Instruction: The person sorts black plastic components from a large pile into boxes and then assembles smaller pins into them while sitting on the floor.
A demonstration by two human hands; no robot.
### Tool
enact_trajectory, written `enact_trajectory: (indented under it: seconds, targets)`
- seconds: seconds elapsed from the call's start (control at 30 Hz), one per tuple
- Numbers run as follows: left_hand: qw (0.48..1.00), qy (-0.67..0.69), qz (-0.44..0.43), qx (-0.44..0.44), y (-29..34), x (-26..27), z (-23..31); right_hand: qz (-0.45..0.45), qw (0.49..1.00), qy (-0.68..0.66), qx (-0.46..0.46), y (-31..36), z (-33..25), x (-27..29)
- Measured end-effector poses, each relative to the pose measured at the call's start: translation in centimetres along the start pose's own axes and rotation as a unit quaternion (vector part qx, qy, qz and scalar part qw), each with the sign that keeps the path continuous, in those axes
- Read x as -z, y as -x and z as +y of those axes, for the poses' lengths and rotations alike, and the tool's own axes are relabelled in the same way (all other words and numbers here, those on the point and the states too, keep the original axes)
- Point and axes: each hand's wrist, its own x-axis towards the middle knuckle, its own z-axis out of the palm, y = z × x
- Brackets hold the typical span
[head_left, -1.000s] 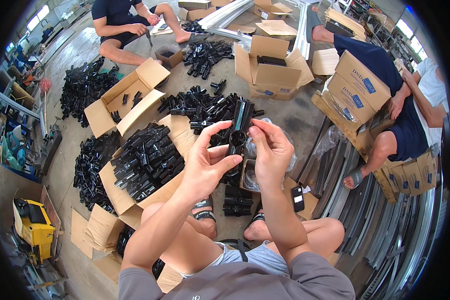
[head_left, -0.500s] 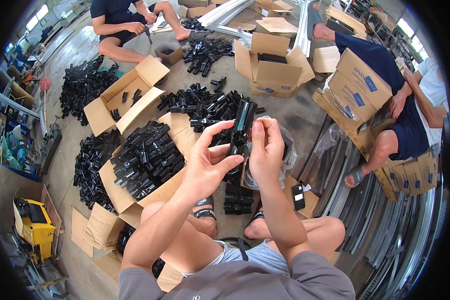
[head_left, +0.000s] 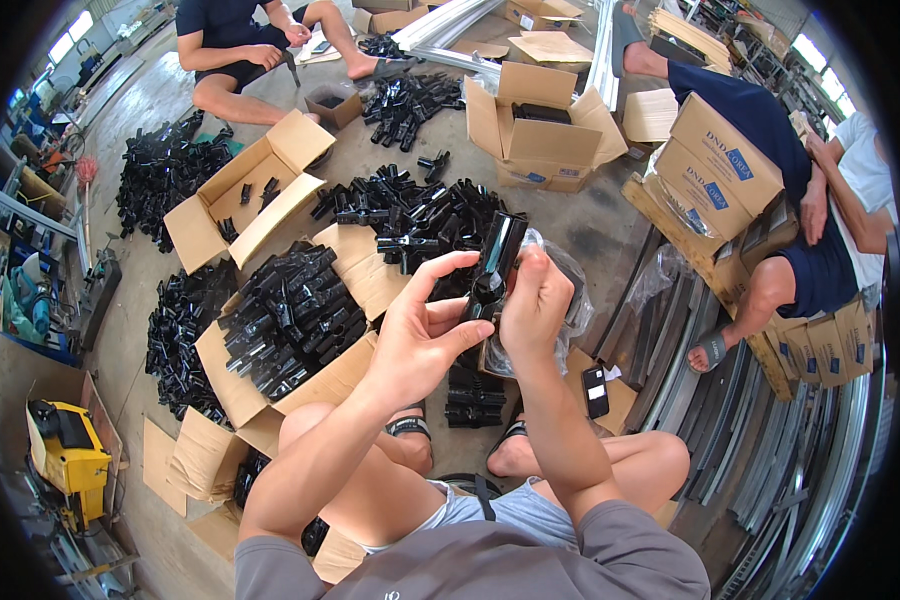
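Note:
A glossy black tubular pipe connector (head_left: 501,248) is held up in front of me, its upper end tilted slightly to the right. My left hand (head_left: 420,330) grips its lower part between thumb and fingers. My right hand (head_left: 536,305) is closed against the right side, its fingers curled and partly hidden. Beyond my hands lies a loose heap of similar black connectors (head_left: 410,215). To the left, an open carton (head_left: 335,385) is filled with stacked connectors (head_left: 295,320). A few more connectors (head_left: 473,398) lie together between my feet.
Another open carton (head_left: 205,215) holds a few pieces, with black heaps (head_left: 170,170) beside it. A phone (head_left: 596,392) lies on cardboard at my right. Metal profiles (head_left: 730,440) cover the right floor. Two people sit nearby, one beside stacked cartons (head_left: 715,170). A yellow machine (head_left: 70,455) stands left.
Both hands have shifted slightly right and down with the connector, which now leans a little more to the right. My right hand's fingers have curled in more tightly.

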Motion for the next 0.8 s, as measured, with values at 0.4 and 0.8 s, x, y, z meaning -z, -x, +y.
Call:
enact_trajectory:
  seconds: [0.4, 0.8]
  targets:
    - [0.999, 0.032, 0.006, 0.018, 0.0, -0.3, 0.0, -0.057, 0.994, 0.087, 0.017, 0.3, 0.0, 1.8]
    - [1.000, 0.014, -0.015, 0.022, -0.3, -0.3, -0.6, 0.027, 0.998, -0.001, 0.048, 1.1, 1.7, 1.2]
